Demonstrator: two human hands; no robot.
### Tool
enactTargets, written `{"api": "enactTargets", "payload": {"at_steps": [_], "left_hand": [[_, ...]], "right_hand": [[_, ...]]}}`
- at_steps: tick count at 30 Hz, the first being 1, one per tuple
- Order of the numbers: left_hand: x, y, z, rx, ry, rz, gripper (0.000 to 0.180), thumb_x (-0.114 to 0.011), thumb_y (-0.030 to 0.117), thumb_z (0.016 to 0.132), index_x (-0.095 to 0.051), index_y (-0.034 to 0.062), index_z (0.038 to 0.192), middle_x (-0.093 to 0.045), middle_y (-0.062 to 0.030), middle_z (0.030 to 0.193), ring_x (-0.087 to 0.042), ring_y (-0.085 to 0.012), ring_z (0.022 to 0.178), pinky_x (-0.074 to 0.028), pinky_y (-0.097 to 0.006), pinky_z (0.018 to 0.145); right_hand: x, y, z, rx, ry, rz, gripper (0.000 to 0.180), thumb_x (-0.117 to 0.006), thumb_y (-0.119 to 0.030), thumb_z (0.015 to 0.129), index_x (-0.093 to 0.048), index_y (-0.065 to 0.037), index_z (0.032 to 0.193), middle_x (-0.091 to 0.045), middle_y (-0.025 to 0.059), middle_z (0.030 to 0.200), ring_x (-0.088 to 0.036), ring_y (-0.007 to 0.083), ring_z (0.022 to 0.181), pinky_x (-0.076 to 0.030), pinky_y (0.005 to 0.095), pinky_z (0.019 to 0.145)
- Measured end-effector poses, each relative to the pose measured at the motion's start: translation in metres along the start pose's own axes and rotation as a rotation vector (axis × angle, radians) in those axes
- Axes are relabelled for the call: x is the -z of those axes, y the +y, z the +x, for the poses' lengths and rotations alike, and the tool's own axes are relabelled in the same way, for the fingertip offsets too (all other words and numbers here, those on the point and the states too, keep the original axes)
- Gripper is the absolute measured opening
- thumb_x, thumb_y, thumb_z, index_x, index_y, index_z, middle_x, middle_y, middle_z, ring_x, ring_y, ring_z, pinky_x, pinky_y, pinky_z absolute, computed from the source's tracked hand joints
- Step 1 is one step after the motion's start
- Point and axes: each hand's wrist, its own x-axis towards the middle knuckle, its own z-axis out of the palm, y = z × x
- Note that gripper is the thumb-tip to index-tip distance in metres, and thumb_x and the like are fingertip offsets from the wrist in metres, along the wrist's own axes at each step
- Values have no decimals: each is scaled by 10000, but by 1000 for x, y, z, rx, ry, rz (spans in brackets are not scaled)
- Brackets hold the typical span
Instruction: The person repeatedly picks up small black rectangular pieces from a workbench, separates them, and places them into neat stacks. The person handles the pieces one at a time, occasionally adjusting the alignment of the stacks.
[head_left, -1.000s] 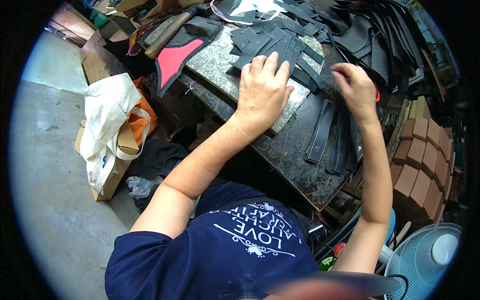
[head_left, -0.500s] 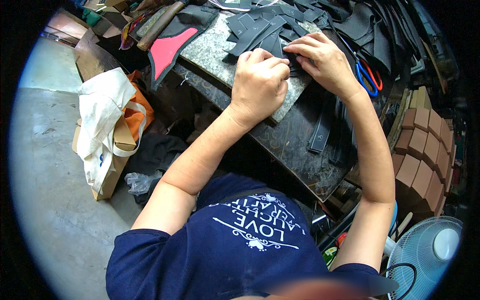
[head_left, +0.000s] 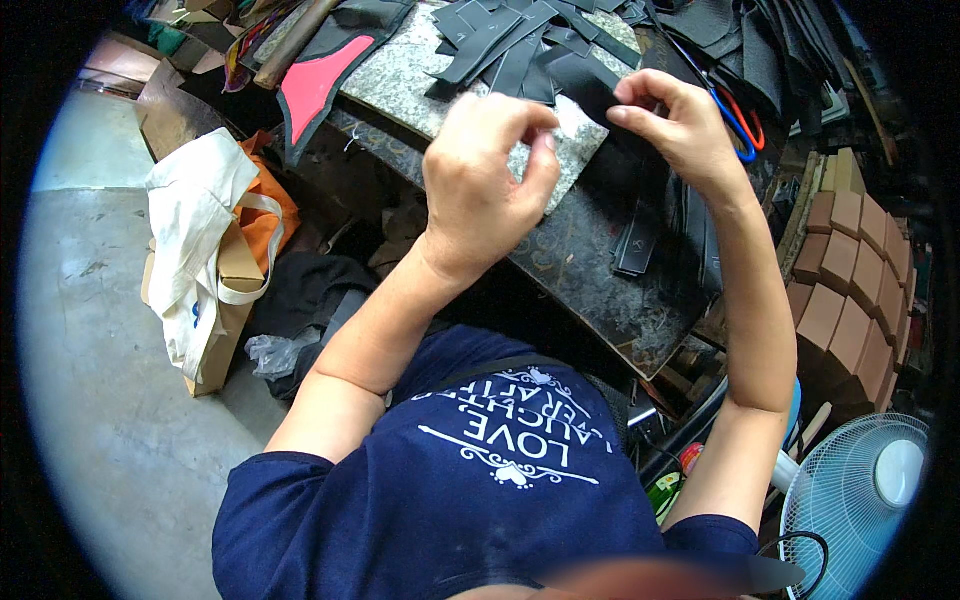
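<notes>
Right grip [head_left: 685, 130]: pinching the edge of one blurred black strip [head_left: 588, 82] between thumb and forefinger.
Left grip [head_left: 485, 170]: fingers curled, thumb tip near the forefinger tip, over the slab's near edge; whether it holds anything small cannot be told.
Held strip: above the right part of the slab, beside the heap.
Strip heap [head_left: 485, 45]: black pieces overlapping at odd angles on the pale speckled slab [head_left: 395, 90], toward its far edge.
Bench [head_left: 565, 260]: dark and worn, with the slab along its left edge.
Strip stack [head_left: 635, 248]: dark pieces lying between the slab and the bench's near corner.
Scissors [head_left: 738, 122]: blue and red handles, just beside the right wrist.
Pink-and-black piece [head_left: 325, 80]: at the bench's left edge.
</notes>
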Motion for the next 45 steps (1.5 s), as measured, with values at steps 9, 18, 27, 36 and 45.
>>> {"api": "enactTargets", "payload": {"at_steps": [9,18,27,36,45], "left_hand": [[-38,9,-1,532,-225,-969,190,-651,125,960,-691,-23,1071,-688,-33,859,-627,-97,790,-506,-257,710],[-43,28,-13,722,-484,-974,199,-679,82,942,-675,-44,1096,-701,-18,905,-620,-47,806,-519,-208,705],[-35,31,-20,800,-418,-1076,163,-638,40,957,-639,-28,1105,-695,-32,933,-631,-42,806,-531,-199,725],[-42,32,-21,768,-541,-1026,339,-683,43,916,-566,28,1234,-701,-23,1003,-591,-7,766,-396,-141,593],[-42,35,-20,830,-576,-1177,538,-624,-18,921,-414,-6,1417,-667,-89,979,-662,-105,834,-538,-217,707]], "right_hand": [[-19,-24,-63,-259,53,587,170,-763,-221,903,-691,-80,841,-609,-69,694,-517,9,625,-381,184,570],[-20,-20,-110,-210,251,338,203,-730,-132,926,-619,-35,787,-592,-46,710,-525,30,653,-414,216,576],[26,-5,-151,-385,299,290,183,-668,-206,975,-626,-51,888,-578,-49,720,-555,43,668,-443,217,607],[14,36,-133,-382,172,-369,242,-710,-309,920,-640,-77,909,-648,118,729,-667,258,707,-498,362,647],[5,-6,-132,-273,301,165,131,-723,-129,933,-670,-10,924,-610,-58,814,-542,23,775,-417,210,634]]}}
